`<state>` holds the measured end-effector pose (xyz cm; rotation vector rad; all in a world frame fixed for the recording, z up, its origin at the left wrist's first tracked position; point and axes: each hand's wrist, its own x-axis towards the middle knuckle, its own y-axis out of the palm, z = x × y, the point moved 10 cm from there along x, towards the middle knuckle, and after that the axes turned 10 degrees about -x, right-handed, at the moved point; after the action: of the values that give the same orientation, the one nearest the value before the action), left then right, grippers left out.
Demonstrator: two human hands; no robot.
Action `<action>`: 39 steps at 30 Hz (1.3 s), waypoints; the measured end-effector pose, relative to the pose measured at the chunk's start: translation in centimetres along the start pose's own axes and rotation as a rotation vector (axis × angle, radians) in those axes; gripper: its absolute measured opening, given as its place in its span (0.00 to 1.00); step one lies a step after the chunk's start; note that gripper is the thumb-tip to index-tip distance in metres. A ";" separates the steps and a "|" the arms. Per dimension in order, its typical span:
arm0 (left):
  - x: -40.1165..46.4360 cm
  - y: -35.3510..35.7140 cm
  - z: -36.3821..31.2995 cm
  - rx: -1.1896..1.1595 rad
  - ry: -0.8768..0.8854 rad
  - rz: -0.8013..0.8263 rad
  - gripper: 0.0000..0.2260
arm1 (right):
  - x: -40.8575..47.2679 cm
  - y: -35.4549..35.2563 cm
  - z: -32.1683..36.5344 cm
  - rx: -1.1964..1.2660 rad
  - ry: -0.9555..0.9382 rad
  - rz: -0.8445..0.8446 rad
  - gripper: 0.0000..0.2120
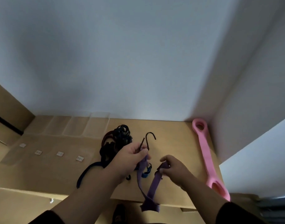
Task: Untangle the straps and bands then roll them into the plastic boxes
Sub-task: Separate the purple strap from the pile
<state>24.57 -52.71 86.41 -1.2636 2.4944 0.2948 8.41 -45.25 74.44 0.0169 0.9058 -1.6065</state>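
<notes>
Boxes (77, 126) are waiting along the desk's (170, 131) far-left edge; left hand (132, 156) is pinching hook (149, 140) and purple strap (152, 183), right hand (174, 168) pinching its other end. Tugging is risking dragging the tangle (117, 143).

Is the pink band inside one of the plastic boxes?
No, the pink band lies flat on the cardboard, far right of the boxes.

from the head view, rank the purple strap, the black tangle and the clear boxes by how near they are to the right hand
1. purple strap: pinched in the right hand.
2. black tangle: left of it, past the left hand.
3. clear boxes: far left, along the wall.
</notes>
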 end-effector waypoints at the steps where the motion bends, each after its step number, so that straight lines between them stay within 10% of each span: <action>1: -0.2 0.8 0.0 0.045 0.003 0.029 0.06 | -0.9 -1.4 1.0 0.130 -0.020 -0.019 0.14; 7: -1.6 5.5 -0.6 0.168 0.067 0.179 0.07 | -5.8 -9.8 6.8 0.523 -0.187 -0.147 0.07; 24: -3.1 13.5 -1.9 0.367 0.313 0.151 0.09 | -14.7 -13.1 6.2 0.501 -0.133 -0.174 0.13; 28: -3.2 14.1 -2.2 0.351 0.299 0.133 0.09 | -15.3 -13.6 7.3 0.198 -0.244 -0.250 0.05; 32: -3.3 13.9 -1.4 0.061 0.226 0.204 0.12 | -15.7 -15.7 8.4 0.309 -0.259 -0.313 0.03; 39: -4.3 12.2 4.4 0.209 0.031 0.293 0.05 | -17.9 -21.8 13.1 0.405 -0.383 -0.420 0.06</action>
<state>17.94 -40.93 84.41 -0.8284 2.6543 0.0791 0.94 -38.35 103.81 -0.2039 0.2864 -2.0719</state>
